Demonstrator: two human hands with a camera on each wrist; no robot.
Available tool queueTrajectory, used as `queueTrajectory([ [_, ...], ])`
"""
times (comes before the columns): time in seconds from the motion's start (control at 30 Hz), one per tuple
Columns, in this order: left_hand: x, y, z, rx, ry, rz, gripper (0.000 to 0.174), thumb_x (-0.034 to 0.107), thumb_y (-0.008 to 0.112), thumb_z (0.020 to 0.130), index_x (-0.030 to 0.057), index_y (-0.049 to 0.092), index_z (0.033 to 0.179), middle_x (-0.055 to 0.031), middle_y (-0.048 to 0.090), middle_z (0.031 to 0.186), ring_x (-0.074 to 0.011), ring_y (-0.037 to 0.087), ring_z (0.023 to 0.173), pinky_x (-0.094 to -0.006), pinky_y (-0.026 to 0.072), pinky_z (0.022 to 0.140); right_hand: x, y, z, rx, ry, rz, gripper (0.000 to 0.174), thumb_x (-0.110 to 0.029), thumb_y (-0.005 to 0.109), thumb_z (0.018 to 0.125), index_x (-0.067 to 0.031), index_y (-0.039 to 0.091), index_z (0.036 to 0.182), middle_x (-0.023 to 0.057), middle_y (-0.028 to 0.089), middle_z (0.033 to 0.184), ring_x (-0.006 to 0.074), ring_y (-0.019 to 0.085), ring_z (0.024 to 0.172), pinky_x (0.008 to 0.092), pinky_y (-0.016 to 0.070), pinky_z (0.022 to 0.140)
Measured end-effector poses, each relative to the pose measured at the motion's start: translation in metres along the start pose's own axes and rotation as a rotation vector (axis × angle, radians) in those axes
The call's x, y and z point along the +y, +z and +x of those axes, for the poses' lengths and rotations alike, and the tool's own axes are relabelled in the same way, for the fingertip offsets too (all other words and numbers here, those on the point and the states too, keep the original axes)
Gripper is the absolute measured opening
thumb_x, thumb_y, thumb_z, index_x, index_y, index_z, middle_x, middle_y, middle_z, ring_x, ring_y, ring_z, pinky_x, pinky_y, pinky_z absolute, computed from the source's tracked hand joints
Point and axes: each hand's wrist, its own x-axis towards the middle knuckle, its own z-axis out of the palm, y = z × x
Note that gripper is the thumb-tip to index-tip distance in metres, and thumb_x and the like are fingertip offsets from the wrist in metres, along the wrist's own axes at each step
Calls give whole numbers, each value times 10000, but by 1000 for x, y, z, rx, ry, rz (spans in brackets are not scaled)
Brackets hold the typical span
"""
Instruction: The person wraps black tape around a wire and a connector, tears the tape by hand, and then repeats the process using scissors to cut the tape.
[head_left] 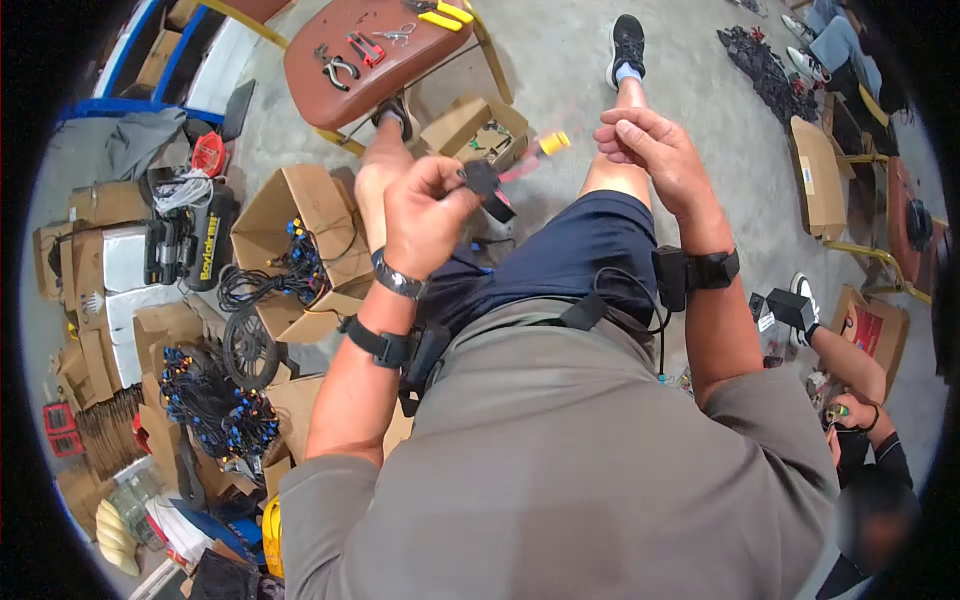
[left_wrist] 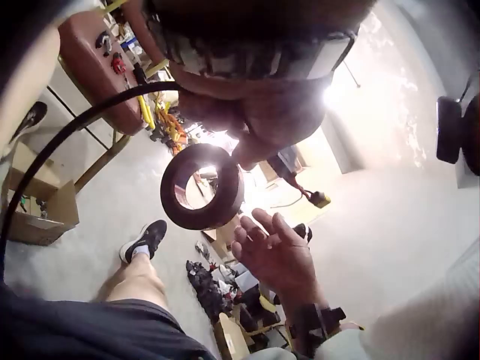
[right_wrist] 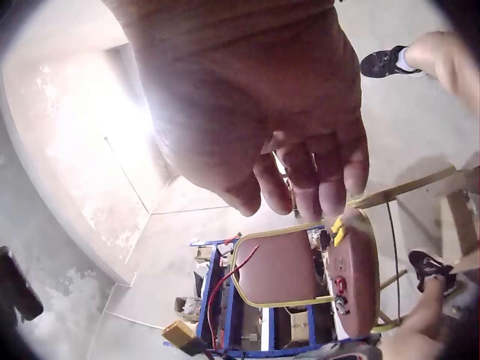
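In the head view my left hand [head_left: 425,215] pinches a small dark part [head_left: 480,178] whose wires lead to a yellow connector [head_left: 553,143]. A dark ring-shaped roll [left_wrist: 202,187] hangs at the same hand's fingers in the left wrist view, beside the dark part [left_wrist: 282,163] and its yellow connector [left_wrist: 320,199]. Apart from these, to their right, my right hand [head_left: 655,160] is raised with its fingers loosely bent and nothing held. The right wrist view has its palm and fingers [right_wrist: 262,112] large, with the yellow connector [right_wrist: 178,334] and a red wire [right_wrist: 217,292] lower left.
A brown chair seat [head_left: 375,60] holds pliers, scissors and other tools. Below it is an open cardboard box [head_left: 470,130] with small parts. Boxes of cables [head_left: 300,250] crowd the left. At the right are chairs [head_left: 905,210] and another person's arm [head_left: 850,365].
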Motion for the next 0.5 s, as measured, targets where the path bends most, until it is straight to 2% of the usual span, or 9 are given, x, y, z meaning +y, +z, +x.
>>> queueTrajectory([
  [0.03,-2,-2,7,31,-32,-103,178,-87,732,775,30,615,843,55,567,735,-43,531,649,-208,441,581,4,3,3,1,25,-25,312,-187,574,1001,29,622,1221,103,692,1068,146,649,949,287,523,873],
  [0.07,3,-6,12,71,-117,-54,225,-76,756,774,69,587,802,75,523,676,-19,455,547,-189,350,478,10,7,7,1,56,-50,309,-185,578,997,25,624,1218,101,693,1064,146,650,945,284,522,862],
  [0.1,2,-7,18,80,-138,-159,254,-75,750,780,91,558,762,88,486,634,-3,388,489,-188,267,424,14,11,7,5,90,-75,305,-183,582,993,22,626,1216,99,694,1061,145,651,940,281,521,851],
  [0.2,6,-16,36,45,-136,-245,240,-51,756,788,91,563,771,86,499,635,-9,400,475,-188,276,417,13,38,11,-97,103,-141,304,-186,598,978,11,630,1208,88,697,1066,132,642,952,266,504,818],
  [0.27,7,-19,48,20,-128,-255,232,-40,758,790,90,566,774,84,505,639,-7,405,476,-189,280,418,8,61,20,-147,56,-163,316,-218,638,940,-5,657,1172,39,691,1008,105,618,891,245,486,770],
  [0.37,11,-19,66,-74,-158,-224,177,-42,749,790,69,614,822,76,534,671,-6,429,501,-185,293,426,10,88,35,-128,5,-143,307,-232,659,920,-10,682,1131,-1,676,966,74,581,832,226,464,719],
  [0.47,-1,-30,86,-264,-182,-179,187,-52,759,781,-9,664,936,2,682,816,-37,614,712,-186,486,630,23,85,58,-62,-124,-134,294,-216,657,924,-12,682,1135,11,683,982,59,579,844,219,459,714],
  [0.5,-2,-29,90,-295,-132,-148,175,-52,744,790,-6,667,940,1,682,801,-38,613,704,-194,488,625,17,86,60,-75,-154,-169,286,-201,668,924,3,680,1124,35,697,998,65,598,893,231,471,741],
])
